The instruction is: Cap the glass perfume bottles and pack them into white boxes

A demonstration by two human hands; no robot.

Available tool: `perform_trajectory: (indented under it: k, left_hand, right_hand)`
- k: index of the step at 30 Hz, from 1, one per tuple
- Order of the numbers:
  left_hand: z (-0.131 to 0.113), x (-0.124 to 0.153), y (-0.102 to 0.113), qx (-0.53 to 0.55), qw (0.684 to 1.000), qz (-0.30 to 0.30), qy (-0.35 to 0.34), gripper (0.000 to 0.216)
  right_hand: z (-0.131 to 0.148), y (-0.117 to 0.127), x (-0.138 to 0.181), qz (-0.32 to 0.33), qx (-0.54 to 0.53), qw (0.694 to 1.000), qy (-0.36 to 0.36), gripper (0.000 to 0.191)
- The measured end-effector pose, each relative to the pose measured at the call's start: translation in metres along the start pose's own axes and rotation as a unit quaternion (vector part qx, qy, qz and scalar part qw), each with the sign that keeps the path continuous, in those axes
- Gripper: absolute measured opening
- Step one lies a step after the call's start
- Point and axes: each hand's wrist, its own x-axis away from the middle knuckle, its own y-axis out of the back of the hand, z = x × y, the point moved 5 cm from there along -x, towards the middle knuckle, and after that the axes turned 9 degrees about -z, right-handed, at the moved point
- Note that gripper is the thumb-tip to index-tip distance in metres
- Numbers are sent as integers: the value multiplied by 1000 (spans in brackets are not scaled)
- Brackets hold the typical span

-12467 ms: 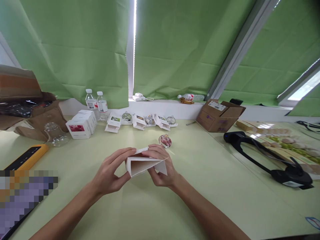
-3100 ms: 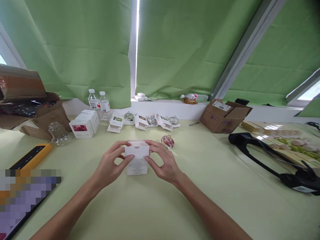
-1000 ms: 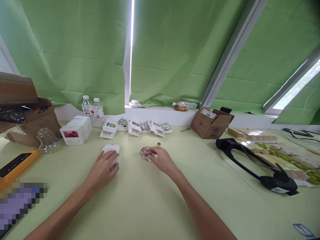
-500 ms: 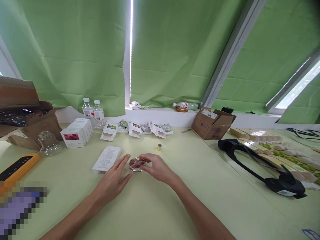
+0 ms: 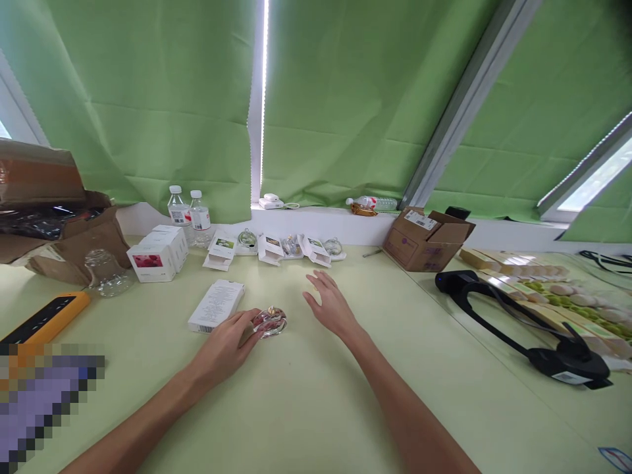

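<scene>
Left hand [image 5: 230, 342] gripped the glass bottle [image 5: 271, 322] by one side, low over the counter [image 5: 296, 408], near the white box [image 5: 215, 305]. Right hand [image 5: 332, 305] was loosely spread, nothing visible in it. Risk: one-sided hold on smooth glass could have let it slip or tip.

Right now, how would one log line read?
left hand: gripping glass bottle | right hand: open, fingers spread | printed white box: lying flat
</scene>
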Motion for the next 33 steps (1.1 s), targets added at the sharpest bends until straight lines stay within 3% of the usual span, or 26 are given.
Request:
perform_trajectory:
  k: [4, 8, 21, 33]
  left_hand:
    - [3, 1, -2, -4, 1000, -1, -3, 31]
    - [5, 1, -3, -2, 1000, -5, -2, 32]
    - [0, 0, 0, 11, 1000, -1, -5, 31]
    - [-1, -1, 0, 19, 1000, 10, 7, 30]
  right_hand:
    - [-30, -18, 2, 62, 61, 996, -23, 64]
    - [-37, -29, 6, 94, 69, 993, -25, 58]
    - [-28, -19, 1, 65, 58, 996, -9, 45]
    - [-3, -11, 0, 69, 14, 997, 21, 32]
